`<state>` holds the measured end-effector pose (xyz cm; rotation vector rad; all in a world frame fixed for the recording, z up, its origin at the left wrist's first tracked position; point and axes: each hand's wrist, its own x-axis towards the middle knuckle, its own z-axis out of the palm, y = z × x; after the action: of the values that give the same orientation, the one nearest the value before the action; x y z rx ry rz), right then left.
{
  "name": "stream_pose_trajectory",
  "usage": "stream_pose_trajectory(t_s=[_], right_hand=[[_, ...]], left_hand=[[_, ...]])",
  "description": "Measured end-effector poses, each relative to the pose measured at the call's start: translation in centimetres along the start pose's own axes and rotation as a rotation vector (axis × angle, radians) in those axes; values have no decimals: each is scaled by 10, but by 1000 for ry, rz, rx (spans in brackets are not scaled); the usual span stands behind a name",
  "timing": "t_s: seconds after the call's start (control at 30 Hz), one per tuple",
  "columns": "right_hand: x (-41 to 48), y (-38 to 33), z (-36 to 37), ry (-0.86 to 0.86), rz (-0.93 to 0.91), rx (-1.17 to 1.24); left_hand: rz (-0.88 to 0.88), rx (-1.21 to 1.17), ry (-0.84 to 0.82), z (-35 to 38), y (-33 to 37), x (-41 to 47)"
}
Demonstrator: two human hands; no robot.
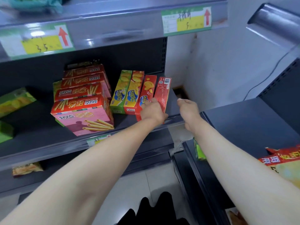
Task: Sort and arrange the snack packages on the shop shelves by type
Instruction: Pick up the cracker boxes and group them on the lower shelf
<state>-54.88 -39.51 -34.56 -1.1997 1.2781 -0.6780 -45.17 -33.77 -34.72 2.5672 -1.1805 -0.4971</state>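
Observation:
On the middle shelf (pixel 48 140) several long chip boxes stand side by side: a green one (pixel 121 90), a yellow-red one (pixel 134 91), a red one (pixel 146 90) and another red box (pixel 163 93) at the right end. My left hand (pixel 152 111) grips the near ends of the two red boxes. My right hand (pixel 188 109) hovers just right of them at the shelf's end, fingers loosely curled, holding nothing. A stack of red and pink wafer-stick boxes (pixel 82 101) sits left of the chip boxes.
Green boxes (pixel 14 101) lie at the shelf's far left. A price rail with yellow tags (pixel 186 20) runs overhead. Another dark shelf unit (pixel 243 120) stands to the right with red and yellow snack bags (pixel 285 161) and a green box (pixel 200 151). A bag (pixel 26 168) lies on the lower shelf.

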Motion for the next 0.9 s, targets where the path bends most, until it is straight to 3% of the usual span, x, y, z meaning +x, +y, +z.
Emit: stream_pose_trajectory(t_s=[0.1,0.33,0.6,0.9], right_hand=[[4,2,-2,4,3,-19],[9,-2,1,-9,84,29],[-13,-16,13,-37,111,258],[-76,-29,36,-50,140,477]], left_hand=[[-28,-126,0,-6,-1,3],[-234,-907,-181,-39,-15,-6],[-231,-1037,-299,-64,-41,-37],[-92,-1013,-343,-110,-100,-87]])
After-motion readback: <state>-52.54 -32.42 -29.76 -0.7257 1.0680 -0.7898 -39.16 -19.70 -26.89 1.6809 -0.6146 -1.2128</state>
